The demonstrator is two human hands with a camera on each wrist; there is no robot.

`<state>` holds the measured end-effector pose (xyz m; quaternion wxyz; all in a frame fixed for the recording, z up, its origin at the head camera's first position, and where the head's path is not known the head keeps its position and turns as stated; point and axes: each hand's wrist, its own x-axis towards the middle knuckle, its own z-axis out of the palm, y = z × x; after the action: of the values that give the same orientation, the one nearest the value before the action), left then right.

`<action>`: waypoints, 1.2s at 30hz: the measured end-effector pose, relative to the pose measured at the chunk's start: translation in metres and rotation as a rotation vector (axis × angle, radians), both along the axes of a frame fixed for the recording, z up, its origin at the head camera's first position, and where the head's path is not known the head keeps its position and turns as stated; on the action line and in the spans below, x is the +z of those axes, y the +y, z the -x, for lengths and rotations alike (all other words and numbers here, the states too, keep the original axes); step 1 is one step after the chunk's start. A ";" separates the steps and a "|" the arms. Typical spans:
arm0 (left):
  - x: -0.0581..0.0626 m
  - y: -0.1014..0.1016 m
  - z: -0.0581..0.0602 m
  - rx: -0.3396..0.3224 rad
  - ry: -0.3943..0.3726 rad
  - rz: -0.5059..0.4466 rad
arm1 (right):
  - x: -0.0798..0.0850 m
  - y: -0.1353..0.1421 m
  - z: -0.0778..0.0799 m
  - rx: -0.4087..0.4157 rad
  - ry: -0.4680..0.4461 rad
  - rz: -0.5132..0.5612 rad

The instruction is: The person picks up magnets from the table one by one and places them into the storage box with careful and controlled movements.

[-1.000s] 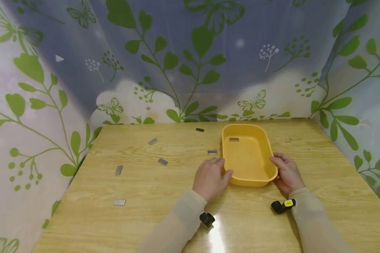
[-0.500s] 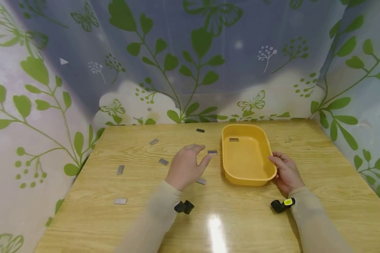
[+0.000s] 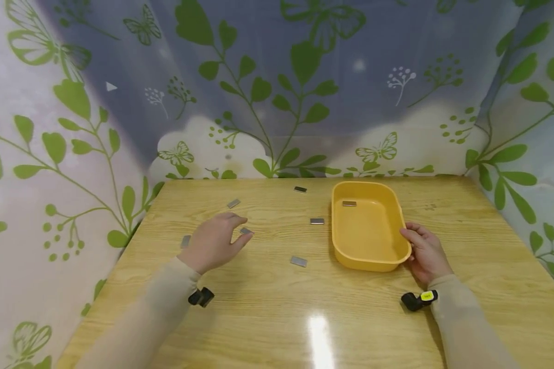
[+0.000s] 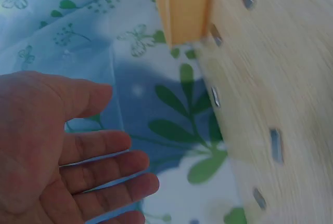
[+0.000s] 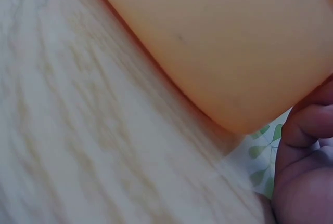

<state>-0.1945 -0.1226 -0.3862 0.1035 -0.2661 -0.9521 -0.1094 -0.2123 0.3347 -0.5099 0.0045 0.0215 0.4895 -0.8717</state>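
Note:
My left hand (image 3: 214,241) is over the left part of the table, fingers extended and thumb apart, with nothing in its grasp. Just past its thumb and fingertips lies a small flat grey metallic rectangle (image 3: 246,231); a similar piece (image 3: 185,241) is partly covered behind the wrist. In the left wrist view the palm (image 4: 31,151) shows bare. My right hand (image 3: 427,253) pinches the near right rim of a yellow plastic tub (image 3: 371,265), thumb on top. One grey piece (image 3: 349,204) lies inside the tub, toward its far left.
More grey pieces lie on the wood-grain table (image 3: 258,318): one at the back left (image 3: 233,203), a darker one (image 3: 300,189) near the back edge, one (image 3: 317,221) left of the tub, and one (image 3: 298,262) nearer the front. A leaf-patterned curtain (image 3: 304,143) borders the table.
My left hand has left the tub's left side and moved left across the table, uncovering a grey piece in front of the tub. The right hand keeps its grip on the tub, which stays put.

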 end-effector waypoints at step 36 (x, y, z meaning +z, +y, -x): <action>-0.079 -0.144 -0.011 0.007 -0.462 0.032 | 0.000 0.002 0.000 0.016 0.006 -0.044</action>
<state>-0.1833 -0.2662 -0.4656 -0.1210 -0.2324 -0.9530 -0.1521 -0.2126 0.3363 -0.5102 0.0094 0.0152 0.5090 -0.8606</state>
